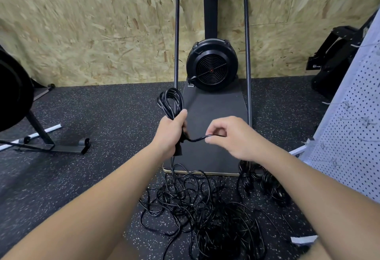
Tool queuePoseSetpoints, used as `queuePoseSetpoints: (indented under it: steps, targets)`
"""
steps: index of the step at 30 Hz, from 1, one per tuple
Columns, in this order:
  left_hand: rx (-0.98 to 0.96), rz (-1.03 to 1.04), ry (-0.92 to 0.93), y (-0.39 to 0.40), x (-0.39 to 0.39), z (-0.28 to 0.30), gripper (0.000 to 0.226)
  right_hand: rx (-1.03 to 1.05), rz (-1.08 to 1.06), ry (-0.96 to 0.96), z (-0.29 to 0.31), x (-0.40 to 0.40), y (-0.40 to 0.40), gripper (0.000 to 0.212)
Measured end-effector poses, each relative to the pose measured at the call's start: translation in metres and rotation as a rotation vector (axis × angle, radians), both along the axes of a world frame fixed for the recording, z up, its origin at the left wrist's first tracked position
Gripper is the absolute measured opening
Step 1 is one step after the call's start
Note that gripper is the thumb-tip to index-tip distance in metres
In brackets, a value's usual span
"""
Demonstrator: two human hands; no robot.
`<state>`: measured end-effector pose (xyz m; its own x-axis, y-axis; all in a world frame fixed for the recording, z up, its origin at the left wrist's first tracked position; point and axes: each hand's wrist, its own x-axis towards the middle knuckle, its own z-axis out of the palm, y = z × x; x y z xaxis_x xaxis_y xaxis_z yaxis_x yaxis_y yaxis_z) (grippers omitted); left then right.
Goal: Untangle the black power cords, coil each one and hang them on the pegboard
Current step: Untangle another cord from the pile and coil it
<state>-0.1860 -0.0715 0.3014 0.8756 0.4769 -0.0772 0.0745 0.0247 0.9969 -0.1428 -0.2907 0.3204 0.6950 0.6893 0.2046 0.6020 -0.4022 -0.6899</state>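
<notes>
My left hand (171, 131) grips a coiled black power cord (170, 101) around its middle, and the loops stick up above my fist. A free end of that cord (198, 138) runs right to my right hand (230, 136), which pinches it between thumb and fingers. Below my hands a tangled pile of black cords (205, 208) lies on the speckled floor. Two coiled bundles (265, 181) lie on the floor to the right of the pile. A white pegboard (349, 128) with wire hooks stands at the right edge.
A black fan-wheel exercise machine (211, 64) with a tube frame and a flat dark platform (207, 136) stands straight ahead against an OSB wall. Another machine's black wheel and floor stand (41, 136) are on the left. Black equipment (337, 53) sits behind the pegboard.
</notes>
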Motion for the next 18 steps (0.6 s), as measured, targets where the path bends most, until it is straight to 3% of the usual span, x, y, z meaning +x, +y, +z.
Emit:
queuePoseSetpoints:
  steps: [4, 8, 10, 12, 16, 18]
  targets:
    - [0.045, -0.217, 0.114, -0.013, -0.009, 0.000, 0.055, 0.077, 0.015, -0.059, 0.003, -0.005, 0.002, 0.017]
    - [-0.040, -0.359, 0.161, -0.030, -0.018, 0.003, 0.073, 0.115, -0.223, -0.058, 0.006, 0.001, -0.001, 0.060]
    - [-0.103, -0.427, 0.161, -0.036, -0.020, 0.004, 0.069, 0.086, -0.284, -0.010, 0.006, 0.004, -0.004, 0.073]
    - [-0.142, -0.542, 0.133, -0.037, -0.024, 0.003, 0.057, 0.051, -0.293, 0.043, 0.005, 0.006, -0.005, 0.072]
    - [-0.030, -0.736, 0.091, -0.031, -0.026, 0.000, 0.021, 0.024, -0.281, 0.105, 0.007, 0.005, -0.006, 0.071]
    - [0.001, -0.738, 0.078, -0.029, -0.025, -0.001, 0.023, 0.061, -0.265, 0.150, 0.009, 0.006, -0.008, 0.070]
